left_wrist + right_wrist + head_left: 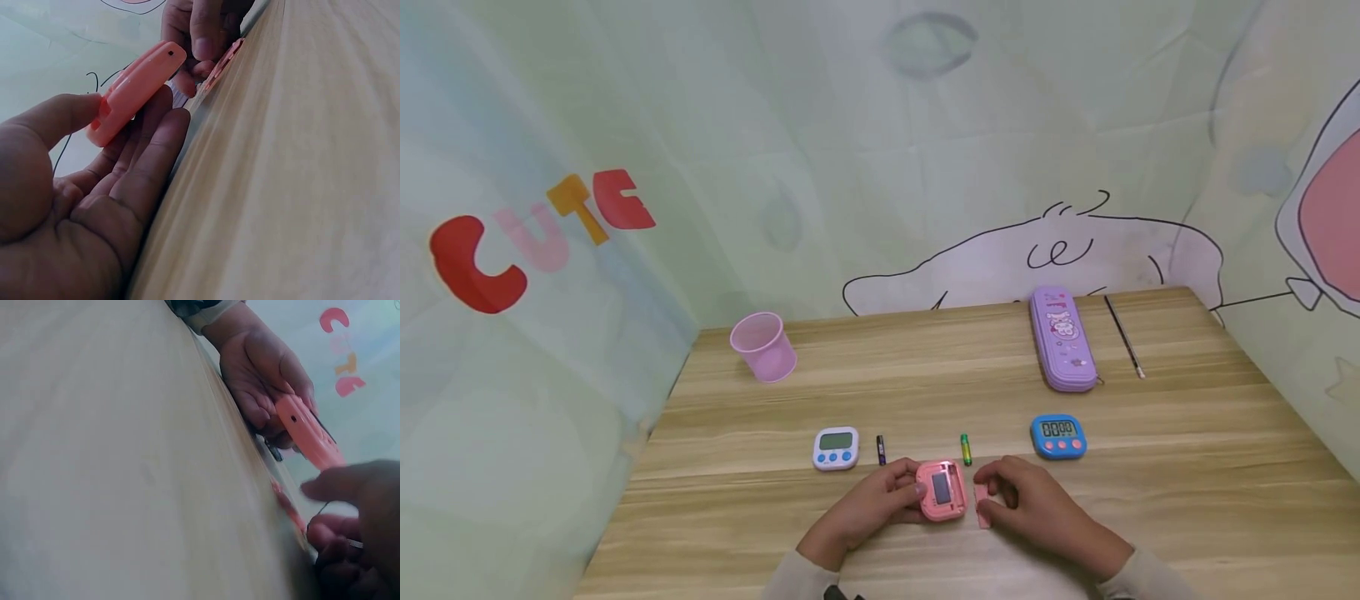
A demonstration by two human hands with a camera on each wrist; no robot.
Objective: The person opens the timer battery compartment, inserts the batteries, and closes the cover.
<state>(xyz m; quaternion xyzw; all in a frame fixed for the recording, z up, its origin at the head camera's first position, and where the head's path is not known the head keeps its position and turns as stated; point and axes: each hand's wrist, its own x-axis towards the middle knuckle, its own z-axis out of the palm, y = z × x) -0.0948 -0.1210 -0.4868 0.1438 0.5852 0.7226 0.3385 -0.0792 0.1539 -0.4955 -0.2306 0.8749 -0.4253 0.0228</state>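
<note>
Held between thumb and fingers, a pink timer (942, 491) sits tilted in the left hand (880, 504), its back with an uncovered compartment facing up. The left wrist view shows the timer (134, 94) edge-on, raised off the table. Flat on the wood just right of it lies a small pink cover (982, 507). The right hand (1037, 508) is at this cover with thumb and fingers spread apart; the right wrist view shows the cover (289, 506) on the table beside the fingertips. Whether they touch it, I cannot tell. Behind the timer lies a green battery (966, 450).
A white timer (836, 448) and a black battery (881, 450) lie to the left, a blue timer (1058, 437) to the right. Farther back are a pink cup (769, 350), a purple pencil case (1063, 337) and a pencil (1124, 336).
</note>
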